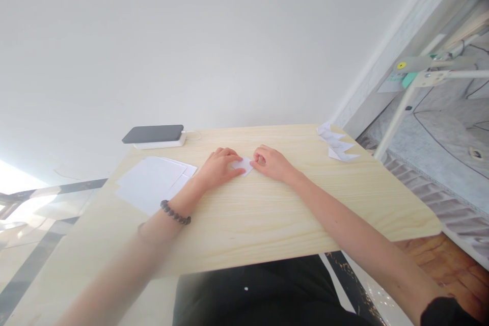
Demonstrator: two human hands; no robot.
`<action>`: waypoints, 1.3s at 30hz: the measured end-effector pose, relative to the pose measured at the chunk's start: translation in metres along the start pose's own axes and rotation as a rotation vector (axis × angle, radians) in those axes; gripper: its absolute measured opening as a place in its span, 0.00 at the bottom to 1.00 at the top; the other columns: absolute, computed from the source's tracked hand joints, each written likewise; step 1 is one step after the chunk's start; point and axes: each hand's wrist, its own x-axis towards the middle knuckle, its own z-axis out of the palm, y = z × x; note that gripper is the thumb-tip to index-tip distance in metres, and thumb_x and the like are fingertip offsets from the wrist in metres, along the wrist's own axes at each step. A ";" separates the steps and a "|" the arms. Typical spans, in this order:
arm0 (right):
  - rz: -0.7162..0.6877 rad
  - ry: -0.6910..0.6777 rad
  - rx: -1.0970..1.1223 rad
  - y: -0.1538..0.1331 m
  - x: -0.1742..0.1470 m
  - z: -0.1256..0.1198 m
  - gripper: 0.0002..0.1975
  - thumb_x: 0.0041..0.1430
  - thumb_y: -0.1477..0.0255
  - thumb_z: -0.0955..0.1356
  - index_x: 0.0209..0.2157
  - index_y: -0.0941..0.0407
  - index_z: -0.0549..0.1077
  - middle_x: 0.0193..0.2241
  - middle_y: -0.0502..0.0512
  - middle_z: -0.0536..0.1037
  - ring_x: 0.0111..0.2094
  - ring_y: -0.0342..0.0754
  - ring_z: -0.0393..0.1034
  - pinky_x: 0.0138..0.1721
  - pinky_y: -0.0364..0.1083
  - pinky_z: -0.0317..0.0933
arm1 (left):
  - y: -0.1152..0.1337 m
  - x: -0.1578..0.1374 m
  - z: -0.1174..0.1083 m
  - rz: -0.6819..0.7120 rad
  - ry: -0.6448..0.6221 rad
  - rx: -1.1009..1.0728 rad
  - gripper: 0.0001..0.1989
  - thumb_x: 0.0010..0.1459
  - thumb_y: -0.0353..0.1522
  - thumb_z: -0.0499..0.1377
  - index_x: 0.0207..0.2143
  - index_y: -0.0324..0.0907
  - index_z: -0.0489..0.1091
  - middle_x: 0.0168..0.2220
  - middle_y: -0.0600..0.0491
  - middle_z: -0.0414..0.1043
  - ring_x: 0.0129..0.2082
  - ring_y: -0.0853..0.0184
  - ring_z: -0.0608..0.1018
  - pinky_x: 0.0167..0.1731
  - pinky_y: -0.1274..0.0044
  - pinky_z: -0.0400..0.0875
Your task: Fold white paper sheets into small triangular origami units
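A small folded piece of white paper (243, 165) lies on the light wooden table between my two hands. My left hand (221, 167) is on its left side, with thumb and fingers closed on the paper's edge. From the right, my right hand (272, 163) pinches the paper's right corner between thumb and curled forefinger. Parts of the paper are hidden under my left fingers. Beside my left wrist, which wears a beaded bracelet (175, 212), sits a stack of white paper sheets (151, 181).
A dark phone (153, 134) rests on a white block with a cable at the table's back left. Several folded white paper pieces (338, 145) stand at the back right. The wooden table (244, 224) meets a plain wall; a white metal frame (397, 117) stands to the right.
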 end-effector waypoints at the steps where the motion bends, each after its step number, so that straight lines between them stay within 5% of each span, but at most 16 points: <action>1: -0.005 0.004 -0.003 0.000 0.000 0.000 0.05 0.50 0.69 0.64 0.26 0.57 0.65 0.26 0.50 0.66 0.26 0.40 0.58 0.29 0.41 0.51 | 0.000 0.000 0.000 -0.002 -0.002 0.023 0.18 0.51 0.43 0.53 0.42 0.45 0.69 0.43 0.50 0.66 0.44 0.60 0.65 0.46 0.68 0.58; 19: -0.059 -0.166 0.228 0.008 0.000 -0.010 0.12 0.49 0.65 0.66 0.37 0.53 0.73 0.36 0.52 0.69 0.31 0.41 0.63 0.34 0.42 0.57 | 0.002 -0.001 -0.002 0.072 -0.002 0.153 0.17 0.54 0.42 0.51 0.41 0.45 0.69 0.41 0.50 0.65 0.41 0.63 0.67 0.41 0.71 0.62; 39: 0.003 -0.059 0.150 0.009 0.002 -0.003 0.10 0.49 0.65 0.66 0.30 0.56 0.74 0.29 0.51 0.70 0.27 0.39 0.64 0.31 0.41 0.57 | 0.013 -0.003 -0.004 -0.079 0.032 0.327 0.16 0.51 0.45 0.52 0.31 0.42 0.69 0.35 0.51 0.69 0.37 0.62 0.69 0.31 0.74 0.62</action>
